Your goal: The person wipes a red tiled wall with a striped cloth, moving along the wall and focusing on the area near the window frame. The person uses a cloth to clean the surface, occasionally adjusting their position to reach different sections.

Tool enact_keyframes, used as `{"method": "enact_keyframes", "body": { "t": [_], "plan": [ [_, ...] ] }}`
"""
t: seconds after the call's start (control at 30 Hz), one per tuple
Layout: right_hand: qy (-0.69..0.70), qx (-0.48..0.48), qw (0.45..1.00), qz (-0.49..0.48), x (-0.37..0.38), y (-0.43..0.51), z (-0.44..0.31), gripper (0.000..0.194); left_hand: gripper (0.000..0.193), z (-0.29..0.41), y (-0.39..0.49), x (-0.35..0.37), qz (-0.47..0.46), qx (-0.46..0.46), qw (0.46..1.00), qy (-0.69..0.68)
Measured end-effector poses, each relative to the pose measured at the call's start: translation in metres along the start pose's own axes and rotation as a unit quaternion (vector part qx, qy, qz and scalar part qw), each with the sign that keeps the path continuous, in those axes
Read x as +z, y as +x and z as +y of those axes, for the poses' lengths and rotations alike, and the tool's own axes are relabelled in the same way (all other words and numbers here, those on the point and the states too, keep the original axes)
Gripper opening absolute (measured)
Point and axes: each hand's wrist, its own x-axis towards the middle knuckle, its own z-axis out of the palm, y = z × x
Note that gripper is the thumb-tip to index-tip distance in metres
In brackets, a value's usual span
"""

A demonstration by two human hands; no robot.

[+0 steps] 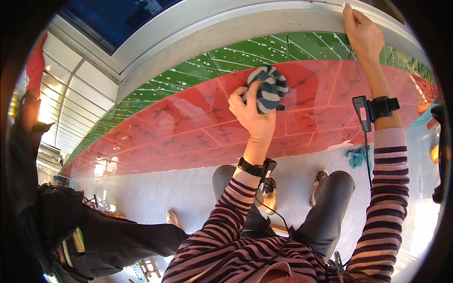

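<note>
My left hand (253, 113) grips a bunched grey and dark green striped cloth (268, 90) against the red tiled wall (198, 127), just under its green tile border (247, 53). Higher and to the right, my right hand (364, 35) rests at the pale ledge (304, 21) above the green tiles, its fingers curled. Whether anything is within those curled fingers cannot be told. Both wrists wear black straps with small devices and cables.
A person in dark clothes (116, 237) is close on the left, a red-sleeved or gloved arm (35, 67) raised by the white panelling (67, 88). A teal cloth (357, 157) lies on the grey floor (141, 191) at the wall's foot. Small wooden stools (150, 267) stand behind.
</note>
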Motion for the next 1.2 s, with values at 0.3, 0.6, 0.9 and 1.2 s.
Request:
{"method": "enact_keyframes", "body": {
  "t": [0.3,0.6,0.9,1.2],
  "plan": [
    [0.003,-0.003,1.0,0.01,0.008,-0.002,0.007,0.044,0.068,-0.022,-0.007,-0.025,-0.018,-0.033,0.997,-0.07],
    [0.02,-0.006,1.0,0.022,-0.005,0.001,-0.013,0.044,0.071,-0.009,0.017,0.0,0.069,0.022,0.995,-0.061],
    [0.024,-0.005,1.0,0.01,-0.007,0.0,-0.013,0.043,0.056,0.011,-0.016,0.01,-0.122,0.081,0.988,0.045],
    [0.021,-0.01,1.0,0.012,-0.005,-0.001,-0.012,0.045,0.062,-0.05,-0.01,-0.056,-0.049,0.011,0.997,0.059]
  ]
}}
